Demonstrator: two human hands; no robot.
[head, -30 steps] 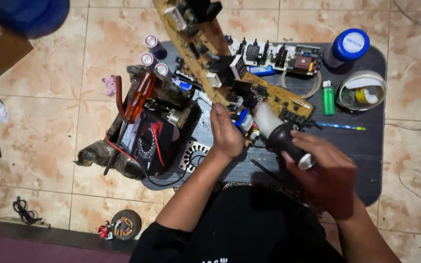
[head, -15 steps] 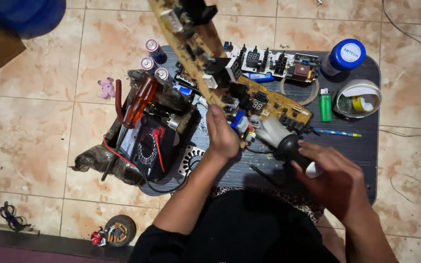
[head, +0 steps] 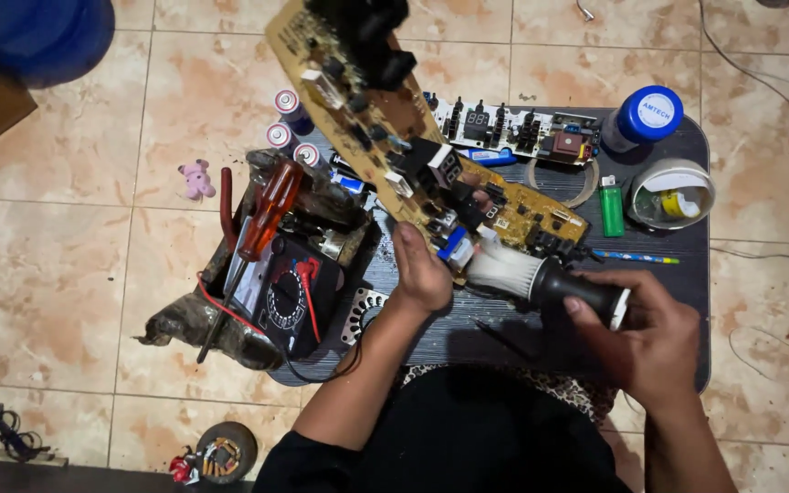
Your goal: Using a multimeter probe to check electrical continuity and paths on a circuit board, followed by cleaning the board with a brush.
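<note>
at the far left a small pink toy (head: 196,179) lies on the tiled floor (head: 66,274), with three round capacitors (head: 283,135) just beside the corner of the dark low table (head: 687,301); right of them an orange-handled screwdriver (head: 267,215) leans across a black multimeter (head: 289,294) with its red lead, all piled on a grimy rag at the table's left edge; your left hand (head: 420,274) is clenched on the lower edge of the long yellow circuit board (head: 385,137), which you hold tilted up off the table so its far end rises toward the top of the view; compared with a second ago the board has swung a little steeper and closer to you, and your left hand has shifted lower along it; your right hand (head: 655,338) grasps the black handle of the brush (head: 541,274), whose white bristles touch the board's lower end right beside your left thumb; that hand has drawn back to the right and down since then, so the bristle head now sits at the very edge of the board rather than over its middle; to me this reads as a cleaning stroke reaching the board's near end; behind, a second smaller circuit board (head: 513,128) lies flat on the table; further right a green lighter (head: 611,206), a blue-capped white jar (head: 641,119) and a roll of tape (head: 673,194) sit near the table's right corner.
</note>
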